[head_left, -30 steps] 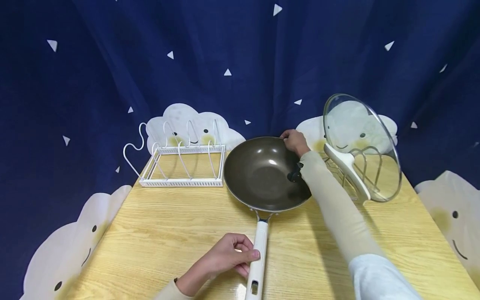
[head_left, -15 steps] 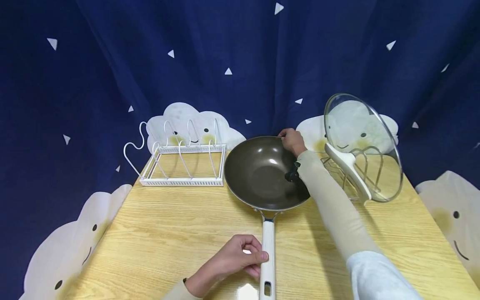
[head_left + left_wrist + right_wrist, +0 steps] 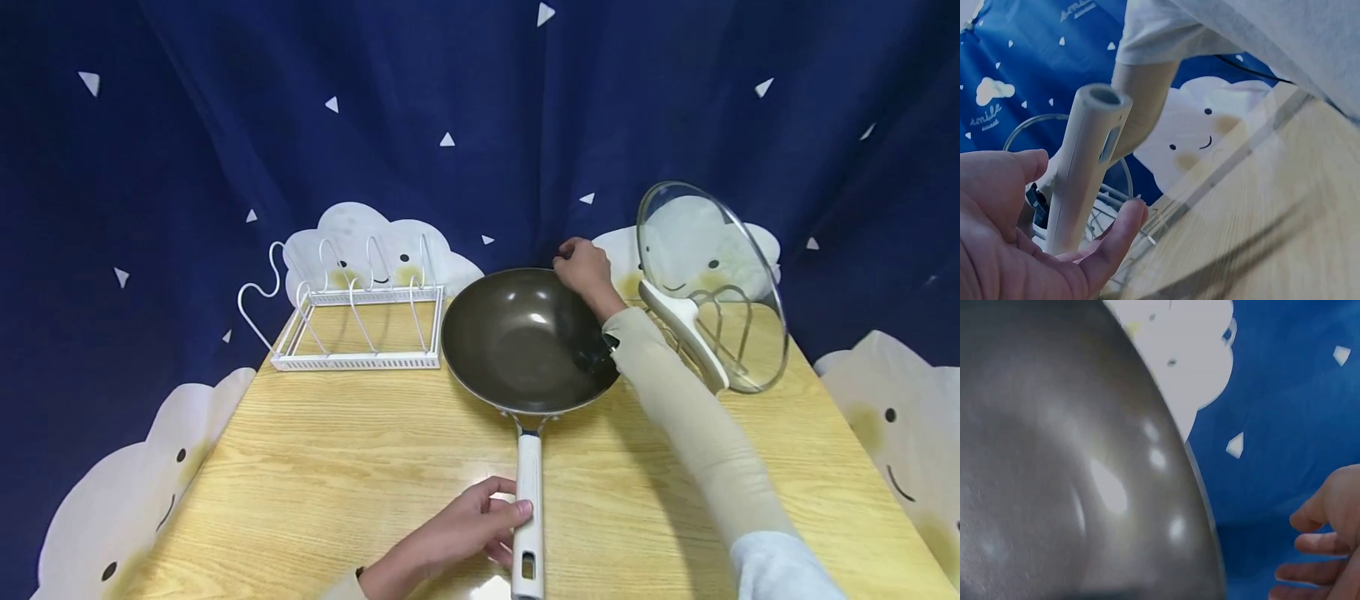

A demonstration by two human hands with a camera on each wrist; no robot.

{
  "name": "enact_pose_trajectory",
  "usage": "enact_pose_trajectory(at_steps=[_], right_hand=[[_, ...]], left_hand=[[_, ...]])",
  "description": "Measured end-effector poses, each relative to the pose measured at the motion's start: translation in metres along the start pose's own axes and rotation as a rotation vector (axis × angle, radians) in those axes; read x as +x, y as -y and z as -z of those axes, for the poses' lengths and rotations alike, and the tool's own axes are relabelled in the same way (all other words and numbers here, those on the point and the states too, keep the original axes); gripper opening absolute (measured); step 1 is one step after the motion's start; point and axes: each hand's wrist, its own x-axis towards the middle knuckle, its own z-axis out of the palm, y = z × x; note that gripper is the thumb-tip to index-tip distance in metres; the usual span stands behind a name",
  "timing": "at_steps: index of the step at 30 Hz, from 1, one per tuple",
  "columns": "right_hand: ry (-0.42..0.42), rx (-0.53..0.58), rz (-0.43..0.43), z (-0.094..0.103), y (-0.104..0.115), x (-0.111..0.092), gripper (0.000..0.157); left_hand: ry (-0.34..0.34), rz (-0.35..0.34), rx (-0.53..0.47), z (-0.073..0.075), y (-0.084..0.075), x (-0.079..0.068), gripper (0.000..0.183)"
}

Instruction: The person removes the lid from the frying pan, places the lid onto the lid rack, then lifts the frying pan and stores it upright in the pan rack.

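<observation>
A dark-coated wok (image 3: pixel 528 342) with a long white handle (image 3: pixel 529 492) sits mid-table, its handle pointing toward me. My left hand (image 3: pixel 467 529) holds the handle near its end, thumb on top and fingers beneath; the left wrist view shows the handle (image 3: pixel 1082 169) between thumb and fingers. Just beyond the wok's far right rim is my right hand (image 3: pixel 587 271), fingers loosely bent. In the right wrist view a gap separates that hand (image 3: pixel 1335 544) from the wok's rim (image 3: pixel 1207 519), and nothing is in its fingers.
Left of the wok stands a white wire rack (image 3: pixel 360 362) with upright loops. At the right a glass lid (image 3: pixel 757 250) with a white handle (image 3: pixel 686 321) leans in a metal wire rack (image 3: pixel 738 292). A blue curtain (image 3: pixel 480 75) hangs behind the table.
My right hand has let go of the wok's far rim and moved slightly up from it. The handle end swung right, with my left hand on it, then stayed about there.
</observation>
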Motion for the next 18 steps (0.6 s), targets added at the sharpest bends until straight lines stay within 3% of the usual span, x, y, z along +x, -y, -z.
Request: enact_pose_trajectory(at_steps=[8,18], right_hand=[[0.101,0.168,0.071,0.024,0.02,-0.057,0.051],[0.146,0.29,0.19,0.046,0.024,-0.139,0.048]], left_hand=[[0.105,0.012,-0.035,-0.011,0.007,-0.007,0.04],[0.133,-0.03,-0.066,-0.017,0.01,-0.005,0.035]])
